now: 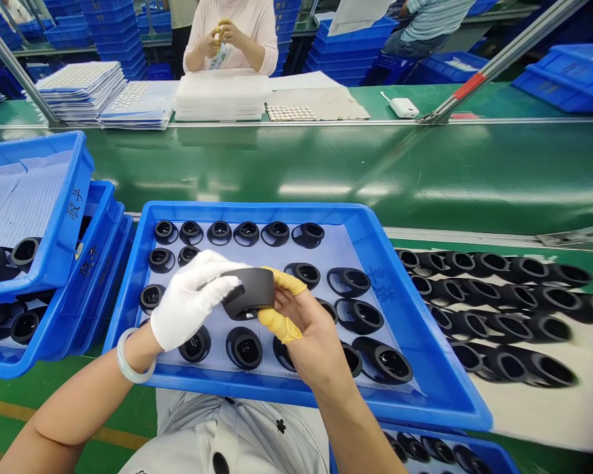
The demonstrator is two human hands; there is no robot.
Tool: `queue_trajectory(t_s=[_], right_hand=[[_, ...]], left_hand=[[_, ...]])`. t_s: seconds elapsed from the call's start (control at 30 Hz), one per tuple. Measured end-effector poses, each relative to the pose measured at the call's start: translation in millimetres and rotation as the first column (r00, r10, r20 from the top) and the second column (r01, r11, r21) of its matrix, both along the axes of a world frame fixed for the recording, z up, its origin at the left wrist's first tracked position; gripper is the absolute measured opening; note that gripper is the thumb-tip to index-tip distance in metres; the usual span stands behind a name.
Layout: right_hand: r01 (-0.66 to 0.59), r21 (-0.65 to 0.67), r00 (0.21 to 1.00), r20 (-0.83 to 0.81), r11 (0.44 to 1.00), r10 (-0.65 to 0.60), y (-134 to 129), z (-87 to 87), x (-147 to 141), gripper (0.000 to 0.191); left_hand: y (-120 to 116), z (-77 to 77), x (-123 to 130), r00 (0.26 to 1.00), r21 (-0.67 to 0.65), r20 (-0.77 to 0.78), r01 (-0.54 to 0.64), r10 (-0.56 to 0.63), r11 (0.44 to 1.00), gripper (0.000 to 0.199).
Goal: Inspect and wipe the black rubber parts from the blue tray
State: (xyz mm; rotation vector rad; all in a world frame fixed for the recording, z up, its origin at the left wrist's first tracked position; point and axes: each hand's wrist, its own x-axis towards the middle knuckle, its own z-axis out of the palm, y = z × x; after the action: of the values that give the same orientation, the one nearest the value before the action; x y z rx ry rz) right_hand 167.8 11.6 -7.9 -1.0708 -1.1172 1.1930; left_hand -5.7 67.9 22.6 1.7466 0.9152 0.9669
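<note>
A black curved plastic housing (pixel 251 293) is held up over a blue tray (pixel 257 212). My left hand (pixel 190 299), in a white glove, grips its left end with fingers and thumb pressed on it. On the other end, the thumb and a finger of my right hand (pixel 304 322), both in yellow finger cots, pinch it. Rows of similar black housings, such as one at the front (pixel 244 347), stand on a pale liner (pixel 333 240) in the tray. My hands and the held piece hide some of them.
Stacked blue trays (pixel 91 263) stand at left. More black housings (pixel 504 322) lie in rows on a pale sheet at right. Beyond the green belt (pixel 326 164) are paper stacks (pixel 222 95), a white device (pixel 402 106) and a co-worker (pixel 234 39). A metal post (pixel 504 62) slants at right.
</note>
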Motion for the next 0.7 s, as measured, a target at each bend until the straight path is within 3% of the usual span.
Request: queue_trajectory(t_s=[0.13,0.23,0.4,0.57,0.63,0.7], right_hand=[[0.052,0.148,0.981,0.179,0.988,-0.078,-6.6,8.5,-1.9,0.032],[-0.055,0.168,0.985,0.171,0.984,0.026,-8.9,16.8,-6.1,0.025],[-0.124,0.08,0.992,0.005,0.989,0.124,-9.9,23.1,-7.9,0.013],[-0.166,-0.079,0.976,-0.154,0.983,0.152,-13.4,22.7,-8.0,0.014],[-0.191,-0.118,0.953,-0.259,0.974,0.155,-12.6,24.4,-9.8,0.019],[-0.22,-0.179,0.918,-0.371,0.959,0.141,-9.5,26.7,-11.7,0.027]], left_hand=[[1.6,-2.7,-1.7,0.999,0.004,-0.029,-0.028,0.028,1.0,0.029],[5.0,-1.7,0.1,1.0,-0.132,-0.024,-0.009,0.006,0.991,0.028],[10.4,-2.9,5.1,0.998,-0.389,0.065,0.046,-0.023,0.92,0.025],[10.1,-10.4,5.1,0.973,-0.45,0.216,0.171,-0.079,0.877,0.024],[8.8,-13.8,4.6,0.952,-0.536,0.293,0.24,-0.088,0.809,0.022],[7.8,-16.8,5.1,0.928,-0.642,0.361,0.322,-0.095,0.696,0.024]])
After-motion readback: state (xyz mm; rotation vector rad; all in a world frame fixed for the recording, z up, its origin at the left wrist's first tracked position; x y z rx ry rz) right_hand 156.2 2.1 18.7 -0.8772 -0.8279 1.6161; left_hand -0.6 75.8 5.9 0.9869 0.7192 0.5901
